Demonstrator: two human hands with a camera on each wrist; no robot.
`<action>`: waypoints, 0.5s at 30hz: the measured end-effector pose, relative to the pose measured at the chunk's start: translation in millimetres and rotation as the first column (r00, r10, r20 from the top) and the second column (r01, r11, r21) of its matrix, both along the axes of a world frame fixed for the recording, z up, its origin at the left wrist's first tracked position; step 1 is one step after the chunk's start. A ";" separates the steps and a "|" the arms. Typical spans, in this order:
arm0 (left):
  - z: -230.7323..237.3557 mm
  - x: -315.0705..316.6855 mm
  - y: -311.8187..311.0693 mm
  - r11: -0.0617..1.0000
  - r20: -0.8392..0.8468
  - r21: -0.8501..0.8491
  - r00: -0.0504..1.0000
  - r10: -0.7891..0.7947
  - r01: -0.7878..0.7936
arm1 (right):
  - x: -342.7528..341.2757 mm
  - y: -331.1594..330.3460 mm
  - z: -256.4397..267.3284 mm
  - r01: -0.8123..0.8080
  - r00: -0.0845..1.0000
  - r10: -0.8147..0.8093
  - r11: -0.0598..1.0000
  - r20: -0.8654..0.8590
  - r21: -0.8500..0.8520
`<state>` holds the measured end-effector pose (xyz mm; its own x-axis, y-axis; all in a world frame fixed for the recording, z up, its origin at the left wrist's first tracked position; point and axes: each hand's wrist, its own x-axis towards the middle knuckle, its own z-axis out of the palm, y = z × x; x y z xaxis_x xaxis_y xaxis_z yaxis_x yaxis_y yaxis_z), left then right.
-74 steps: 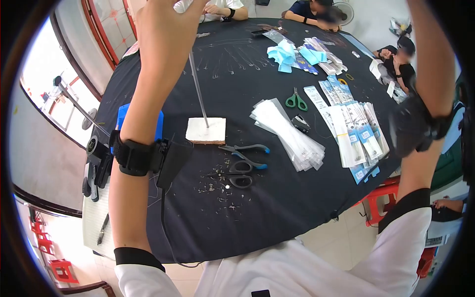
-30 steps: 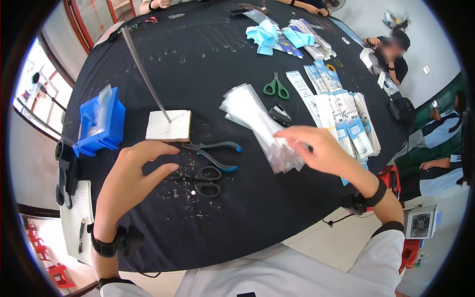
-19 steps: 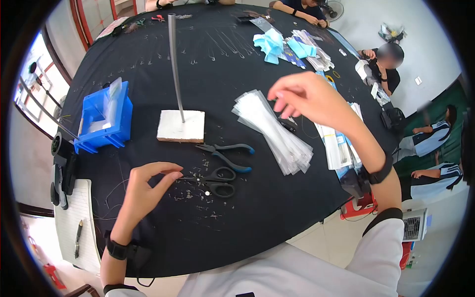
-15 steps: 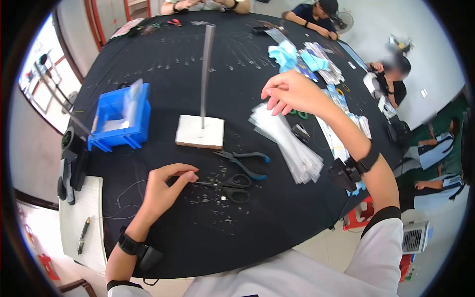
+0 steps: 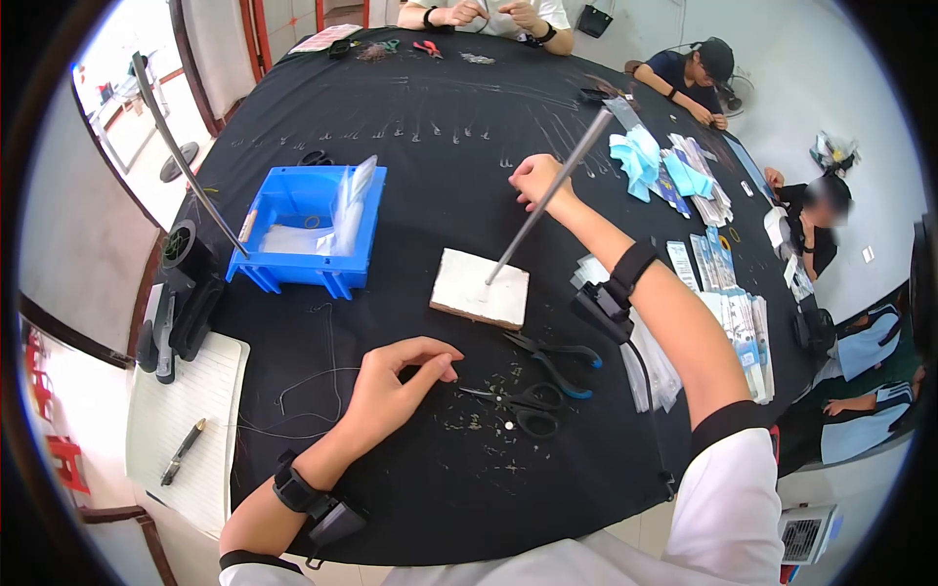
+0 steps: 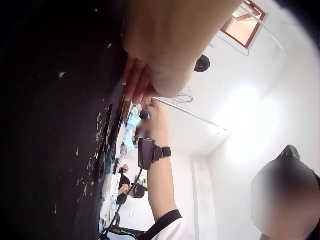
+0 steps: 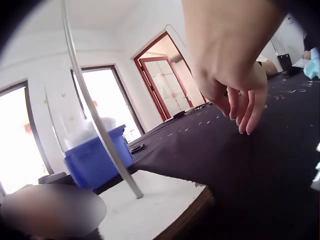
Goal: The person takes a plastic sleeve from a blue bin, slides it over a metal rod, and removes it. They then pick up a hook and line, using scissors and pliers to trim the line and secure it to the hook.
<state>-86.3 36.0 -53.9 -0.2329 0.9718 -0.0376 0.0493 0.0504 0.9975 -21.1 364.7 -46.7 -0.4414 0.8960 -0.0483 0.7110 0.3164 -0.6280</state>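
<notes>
My left hand (image 5: pixel 401 386) is low over the black cloth, thumb and index fingertips together in a pinch. A thin pale line (image 5: pixel 293 432) loops over the cloth and runs up to this hand; the pinched bit itself is too fine to see. My right hand (image 5: pixel 540 184) is stretched far forward beyond a white block (image 5: pixel 459 278) with an upright metal rod (image 5: pixel 552 190). In the right wrist view its fingers (image 7: pixel 245 117) hang loosely curled over the cloth, with nothing visible in them. Several small hooks on lines (image 5: pixel 435 129) lie in a row near it.
Black scissors (image 5: pixel 532 408) and blue-handled pliers (image 5: pixel 557 366) lie amid clippings. A blue bin (image 5: pixel 362 244) stands left, above a notebook (image 5: pixel 220 391) with a pen (image 5: pixel 183 451) and a stapler (image 5: pixel 161 327). Clear sleeves (image 5: pixel 655 376) and printed packets (image 5: pixel 743 332) lie right. Other people sit around the table.
Both hands have come down from high up. The left fingertips have closed together, the thin line now lies on the cloth, and the right hand has moved forward and left. The head view has shifted.
</notes>
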 end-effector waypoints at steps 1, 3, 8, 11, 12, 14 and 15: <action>-0.4 -0.3 0.0 1.000 -0.010 -0.001 1.000 -0.002 0.002 | -6.4 11.6 -10.4 0.044 0.999 -0.044 0.998 0.004 0.053; -1.7 -1.0 -0.2 1.000 -0.017 0.010 1.000 0.001 -0.001 | -15.0 21.1 -21.0 0.070 0.998 -0.070 0.966 -0.007 0.250; -1.3 -1.3 0.5 1.000 -0.041 0.022 0.999 -0.002 0.003 | -20.6 21.9 -20.8 0.029 0.999 -0.016 0.950 -0.046 0.311; -2.8 -1.7 0.5 1.000 -0.053 0.032 0.999 0.002 -0.001 | -24.3 13.6 -19.8 -0.054 0.995 0.007 0.874 0.097 0.483; -3.5 -1.6 0.3 0.999 -0.058 0.040 0.998 0.005 -0.003 | -26.2 15.4 -23.5 -0.045 0.996 -0.006 0.846 0.094 0.531; -3.5 -1.7 -0.2 0.999 -0.063 0.041 0.998 -0.002 0.004 | -28.6 19.5 -35.6 -0.031 0.995 -0.032 0.785 0.091 0.618; -3.3 -2.1 -0.1 0.999 -0.066 0.043 0.998 -0.005 0.008 | -29.4 21.7 -39.3 -0.029 0.995 -0.040 0.772 0.093 0.634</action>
<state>-88.5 35.8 -57.2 -0.2274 0.9736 0.0195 0.1155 0.0071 0.9933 -50.5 386.4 -85.9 -0.4602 0.7402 0.4902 0.7593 0.6143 -0.2148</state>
